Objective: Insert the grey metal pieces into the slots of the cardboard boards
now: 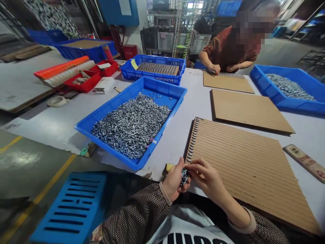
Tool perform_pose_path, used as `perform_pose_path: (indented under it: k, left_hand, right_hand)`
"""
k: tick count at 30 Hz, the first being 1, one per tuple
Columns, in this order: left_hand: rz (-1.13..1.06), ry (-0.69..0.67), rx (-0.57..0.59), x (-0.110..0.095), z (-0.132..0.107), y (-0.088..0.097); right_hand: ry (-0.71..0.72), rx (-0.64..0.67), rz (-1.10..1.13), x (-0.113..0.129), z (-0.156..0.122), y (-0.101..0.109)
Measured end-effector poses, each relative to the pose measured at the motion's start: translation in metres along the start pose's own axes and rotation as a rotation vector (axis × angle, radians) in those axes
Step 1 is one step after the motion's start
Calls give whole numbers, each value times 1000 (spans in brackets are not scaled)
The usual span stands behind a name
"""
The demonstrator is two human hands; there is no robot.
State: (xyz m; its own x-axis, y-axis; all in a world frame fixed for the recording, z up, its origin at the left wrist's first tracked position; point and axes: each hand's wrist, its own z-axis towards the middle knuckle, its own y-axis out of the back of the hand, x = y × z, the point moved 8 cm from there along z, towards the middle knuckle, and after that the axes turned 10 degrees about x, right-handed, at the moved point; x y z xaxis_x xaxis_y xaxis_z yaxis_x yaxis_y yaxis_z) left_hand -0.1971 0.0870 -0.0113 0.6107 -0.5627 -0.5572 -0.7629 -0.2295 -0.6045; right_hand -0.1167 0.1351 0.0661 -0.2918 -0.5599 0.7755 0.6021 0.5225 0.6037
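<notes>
My left hand [174, 181] is cupped around a handful of small silvery spindle-shaped metal pieces [184, 177], close to the table's front edge. Thumb and fingers of my right hand [207, 176] are drawn together right beside that handful; what lies between the fingertips is too small to make out. Just beyond both hands, a lined cardboard board [243, 159] carries a column of the same metal pieces [193, 140] along its left edge. Left of the board stands a blue tray [162, 134] holding a large heap of these pieces.
A plain board [248, 110] lies beyond mine. Across the table a person [225, 51] works over another board [225, 83]. A second blue tray [284, 105] is at right, beside a wooden strip [304, 162]. Red bins [87, 84] stand far left; a blue slotted stool [73, 203] below.
</notes>
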Motion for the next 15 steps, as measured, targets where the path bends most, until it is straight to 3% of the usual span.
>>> perform_pose_path:
  k: [5, 9, 15]
  left_hand:
    - [-28, -42, 56, 0, 4, 0]
    - [41, -97, 76, -4, 2, 3]
    - [95, -72, 48, 9, 1, 6]
  right_hand:
    - [-108, -75, 137, -14, -6, 6]
    - [-162, -39, 228, -26, -9, -1]
    - [-234, -54, 267, -32, -19, -5]
